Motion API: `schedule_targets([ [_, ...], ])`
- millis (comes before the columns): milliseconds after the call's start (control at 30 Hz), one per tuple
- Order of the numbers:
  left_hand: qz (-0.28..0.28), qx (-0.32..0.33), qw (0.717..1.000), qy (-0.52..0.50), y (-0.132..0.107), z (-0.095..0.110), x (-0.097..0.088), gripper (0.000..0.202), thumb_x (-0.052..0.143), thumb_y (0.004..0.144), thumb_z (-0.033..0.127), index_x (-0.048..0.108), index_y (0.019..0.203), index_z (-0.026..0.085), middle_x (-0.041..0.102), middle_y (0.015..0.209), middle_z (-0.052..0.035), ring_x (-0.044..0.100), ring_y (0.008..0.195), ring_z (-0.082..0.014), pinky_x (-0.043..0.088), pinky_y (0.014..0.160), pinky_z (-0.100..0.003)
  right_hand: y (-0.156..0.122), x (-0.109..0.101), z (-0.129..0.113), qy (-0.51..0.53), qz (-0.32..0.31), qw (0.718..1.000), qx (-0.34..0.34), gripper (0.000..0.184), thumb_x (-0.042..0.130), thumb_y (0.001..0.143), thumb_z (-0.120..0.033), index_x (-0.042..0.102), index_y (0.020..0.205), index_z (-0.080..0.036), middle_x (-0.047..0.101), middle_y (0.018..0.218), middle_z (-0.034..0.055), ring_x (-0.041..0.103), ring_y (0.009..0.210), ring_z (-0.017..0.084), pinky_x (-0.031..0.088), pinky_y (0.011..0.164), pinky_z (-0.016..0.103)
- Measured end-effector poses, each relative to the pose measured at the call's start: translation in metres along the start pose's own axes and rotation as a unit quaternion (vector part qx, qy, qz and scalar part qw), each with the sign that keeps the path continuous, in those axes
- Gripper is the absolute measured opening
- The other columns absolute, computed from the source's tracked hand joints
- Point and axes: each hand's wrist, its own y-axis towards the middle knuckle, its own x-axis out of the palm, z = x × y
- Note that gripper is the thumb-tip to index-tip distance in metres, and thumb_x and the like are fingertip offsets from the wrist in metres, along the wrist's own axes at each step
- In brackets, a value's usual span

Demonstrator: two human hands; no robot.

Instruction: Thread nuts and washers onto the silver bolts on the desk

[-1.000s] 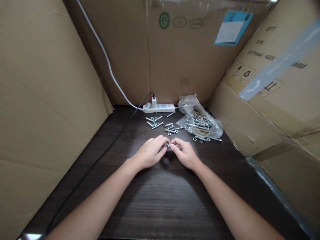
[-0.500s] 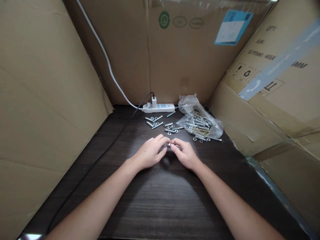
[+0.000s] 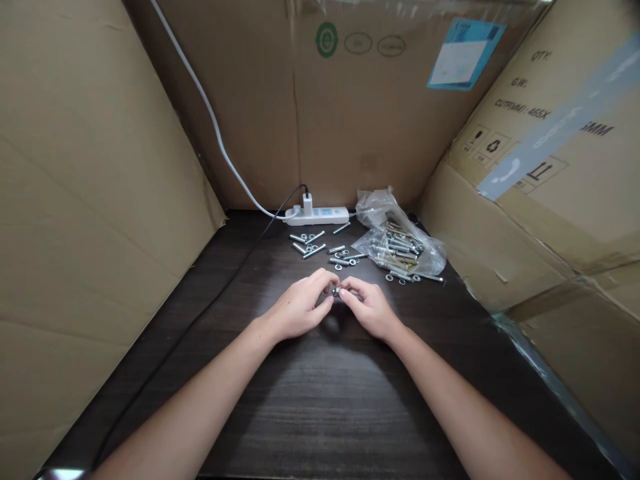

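Observation:
My left hand (image 3: 299, 308) and my right hand (image 3: 371, 308) meet fingertip to fingertip above the dark wooden table (image 3: 320, 407). Both pinch a small silver bolt with a nut (image 3: 336, 291) between them; most of it is hidden by my fingers. Just beyond my hands lie several loose bolts, nuts and washers (image 3: 325, 250). A clear plastic bag of bolts (image 3: 397, 245) rests to the right of them.
A white power strip (image 3: 318, 215) with a plugged charger lies at the back; its white cable runs up the wall and a black cable (image 3: 200, 313) trails toward the near left. Cardboard walls (image 3: 90, 200) enclose the table on the left, back and right.
Both hands stay pinched on the small piece; only the fingertips shift slightly. The view has moved a touch.

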Motion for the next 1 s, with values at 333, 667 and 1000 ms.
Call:
schedule_targets([
  [333, -0.014, -0.011, 0.999, -0.045, 0.0021, -0.0065, 0.0071, 0.016, 0.040, 0.092, 0.031, 0.051, 0.096, 0.021, 0.055, 0.086, -0.0001, 0.052, 0.075, -0.0136, 0.042, 0.069, -0.025, 0.0000, -0.0002, -0.0004, -0.002, 0.010, 1.000, 0.012, 0.019, 0.049, 0.085, -0.032, 0.058, 0.078, -0.016, 0.049, 0.058, -0.0036, 0.042, 0.053, 0.010, 0.032, 0.053, 0.022],
  [667, -0.004, -0.021, 0.999, -0.050, 0.0025, -0.0092, 0.0089, 0.025, 0.033, 0.094, 0.034, 0.052, 0.088, 0.019, 0.056, 0.087, -0.0011, 0.052, 0.079, -0.0145, 0.042, 0.072, -0.026, -0.0014, 0.0014, -0.0016, -0.003, 0.011, 1.000, 0.010, 0.016, 0.051, 0.083, -0.032, 0.056, 0.079, -0.017, 0.044, 0.052, -0.0054, 0.038, 0.047, 0.010, 0.029, 0.048, 0.022],
  [1000, 0.009, 0.006, 1.000, -0.011, 0.0008, -0.0009, 0.0039, 0.015, 0.046, 0.087, 0.023, 0.051, 0.102, 0.021, 0.053, 0.087, -0.0007, 0.051, 0.076, -0.0141, 0.041, 0.067, -0.025, 0.0000, 0.0005, 0.0007, -0.003, 0.013, 1.000, 0.022, 0.015, 0.050, 0.082, -0.029, 0.059, 0.081, -0.016, 0.048, 0.058, -0.0039, 0.041, 0.052, 0.010, 0.032, 0.052, 0.022],
])
